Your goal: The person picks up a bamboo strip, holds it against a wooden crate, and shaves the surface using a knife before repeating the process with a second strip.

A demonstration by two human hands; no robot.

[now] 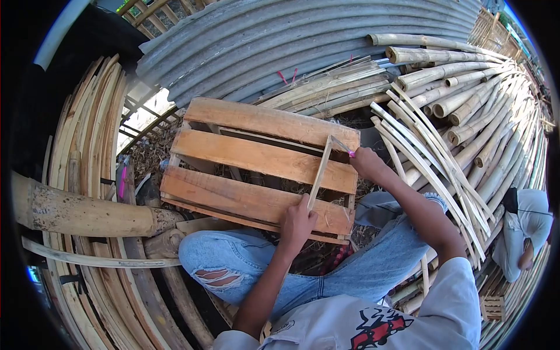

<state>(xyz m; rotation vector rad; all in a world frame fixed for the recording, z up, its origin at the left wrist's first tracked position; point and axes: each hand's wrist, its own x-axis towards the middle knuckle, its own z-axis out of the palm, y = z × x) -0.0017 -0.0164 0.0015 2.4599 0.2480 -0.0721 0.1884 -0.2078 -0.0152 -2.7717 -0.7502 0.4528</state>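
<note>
as a strip lies across the crate, both hands close on it

while the person sits with knees in torn jeans [221, 262], a wooden crate [256, 157] rests in front of them, its near edge against the legs. a thin bamboo strip [321, 172] lies slantwise over the crate's slats, from the near right corner up to the far board. left hand [297, 224]: arm reaches forward from low in the frame, wrist straight, fingers curled down, pinching the strip's near end against the crate's front slat. right hand [367, 163]: elbow bent out to the right, forearm angled in, fist closed at the crate's far right corner around a short thin piece with a pink tip [351, 154] that meets the strip's far end. cannot tell what that piece is. bamboo poles [466, 105] are stacked to the right, split slats [87, 128] piled on the left, a thick log [81, 213] lying near the left knee. corrugated sheet [262, 41] sits behind the crate. another person [525, 227] in a grey top crouches at the far right.
</note>
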